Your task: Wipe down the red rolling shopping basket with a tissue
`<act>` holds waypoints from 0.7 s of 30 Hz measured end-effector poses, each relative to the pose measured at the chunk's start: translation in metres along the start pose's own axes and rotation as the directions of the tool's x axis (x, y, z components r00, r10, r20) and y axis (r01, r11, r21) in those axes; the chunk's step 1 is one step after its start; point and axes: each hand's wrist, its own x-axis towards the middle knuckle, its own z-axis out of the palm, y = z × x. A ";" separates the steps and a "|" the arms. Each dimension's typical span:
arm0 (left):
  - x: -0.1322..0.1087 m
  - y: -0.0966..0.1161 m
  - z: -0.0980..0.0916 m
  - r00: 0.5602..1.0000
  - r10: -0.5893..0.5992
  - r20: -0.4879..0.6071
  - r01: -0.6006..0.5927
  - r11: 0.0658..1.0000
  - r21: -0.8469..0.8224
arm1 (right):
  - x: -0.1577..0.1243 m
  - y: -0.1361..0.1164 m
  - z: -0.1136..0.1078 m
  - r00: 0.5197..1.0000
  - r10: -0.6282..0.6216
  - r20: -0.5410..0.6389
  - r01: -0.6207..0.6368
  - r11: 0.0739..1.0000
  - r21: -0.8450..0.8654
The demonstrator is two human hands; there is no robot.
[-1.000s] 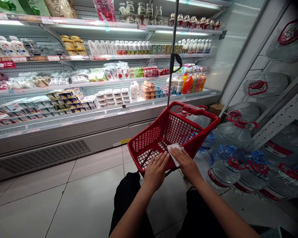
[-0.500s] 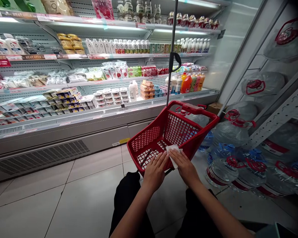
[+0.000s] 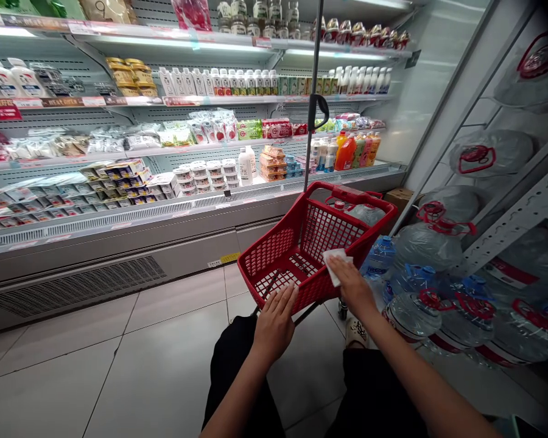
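Observation:
A red shopping cart [image 3: 278, 246] with a latticed basket stands in front of me. With my right hand [image 3: 354, 292] I press a folded white cloth [image 3: 335, 264], maybe a paper wipe, on the right part of its near rim. The fingers lie over the cloth and partly hide it. My left hand [image 3: 274, 322] rests at the near rim, to the left of the cloth. Its fingers lie stretched out and flat, with nothing in them. A dark stick-like piece [image 3: 270, 285] shows at the bottom of the basket.
Behind the cart runs a refrigerated display case [image 3: 196, 228] with several shelves of dairy and drinks. A thin pole [image 3: 314, 67] with a black handle rises beyond the cart. Large water bottles [image 3: 413, 313] crowd the right side. My shoe [image 3: 356, 331] is on the tiled floor [image 3: 173, 359].
My right hand has slid the white cloth to the right and away from me along the rim. My left hand has parted from it, moving slightly left and down.

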 end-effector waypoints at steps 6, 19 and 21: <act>0.003 0.006 0.005 1.000 -0.006 0.006 0.006 1.000 -0.020 | -0.012 -0.058 0.011 0.981 -0.165 0.101 0.154 0.982 0.105; -0.008 -0.018 0.014 0.991 -0.121 -0.054 0.124 0.990 0.066 | 0.003 -0.034 0.017 0.996 0.007 0.088 -0.018 0.992 0.124; -0.004 -0.010 0.019 0.987 -0.153 -0.057 0.157 0.985 0.066 | -0.003 -0.058 0.019 0.992 -0.058 0.115 0.041 0.988 0.151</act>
